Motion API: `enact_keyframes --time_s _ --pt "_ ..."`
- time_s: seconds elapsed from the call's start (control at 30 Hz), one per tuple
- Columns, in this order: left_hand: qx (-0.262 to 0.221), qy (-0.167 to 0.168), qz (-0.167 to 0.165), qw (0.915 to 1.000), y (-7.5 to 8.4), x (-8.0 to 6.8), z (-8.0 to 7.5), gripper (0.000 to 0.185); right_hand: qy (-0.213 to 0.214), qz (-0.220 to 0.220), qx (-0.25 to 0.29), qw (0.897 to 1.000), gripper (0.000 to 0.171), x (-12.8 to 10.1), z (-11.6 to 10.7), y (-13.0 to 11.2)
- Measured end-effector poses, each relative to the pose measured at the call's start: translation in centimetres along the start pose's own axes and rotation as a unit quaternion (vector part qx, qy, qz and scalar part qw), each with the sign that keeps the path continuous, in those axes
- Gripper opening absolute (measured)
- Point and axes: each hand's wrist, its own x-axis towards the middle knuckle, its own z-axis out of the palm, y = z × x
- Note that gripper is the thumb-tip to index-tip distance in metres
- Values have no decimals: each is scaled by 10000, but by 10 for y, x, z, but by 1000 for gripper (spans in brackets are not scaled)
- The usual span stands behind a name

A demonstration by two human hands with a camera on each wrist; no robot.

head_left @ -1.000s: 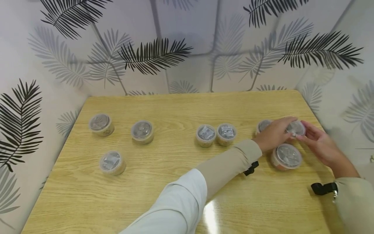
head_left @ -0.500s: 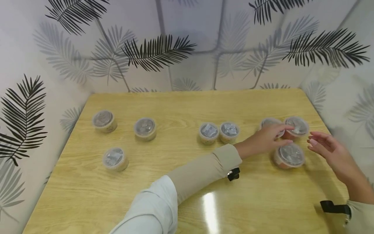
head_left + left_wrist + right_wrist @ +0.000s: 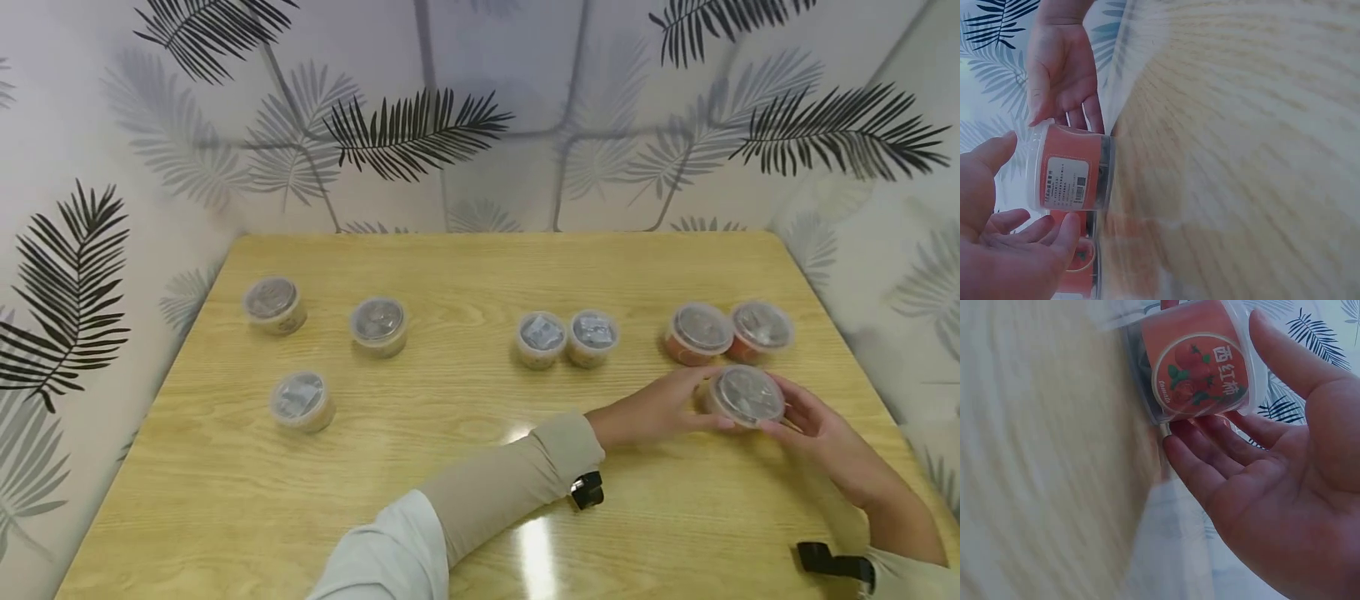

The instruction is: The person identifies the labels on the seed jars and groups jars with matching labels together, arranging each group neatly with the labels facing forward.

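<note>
A small round cup with a clear lid and a red tomato label stands near the table's right front. My left hand reaches across and touches its left side, thumb by the lid and fingers low by its base. My right hand lies against its right side, palm wide, with fairly straight fingers along the base and the thumb at the lid rim. The cup rests on the table between both hands.
Two more red cups stand side by side just behind. A pair of pale cups sits mid-table, and three more at the left. The wooden table meets leaf-patterned walls.
Both hands let go of the far right cup, now standing beside its neighbour, and drew back toward me to close in around the nearer cup.
</note>
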Motion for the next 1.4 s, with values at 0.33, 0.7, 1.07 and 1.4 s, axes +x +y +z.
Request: enact_keyframes --time_s 0.33,0.7,1.07,1.4 --pt "-536 438 -343 9970 -5 -5 10 59 398 -528 928 9935 59 0 22 -2" --pt "-1136 1146 -217 9867 12 -23 -12 53 706 -938 753 9902 55 4 32 -35" --pt "-833 1677 -193 9821 44 -56 -52 57 717 -1587 1469 9737 55 16 50 -89" --pt "-554 2315 -2 9713 61 -89 -71 57 321 -2081 1685 9630 51 27 73 -115"
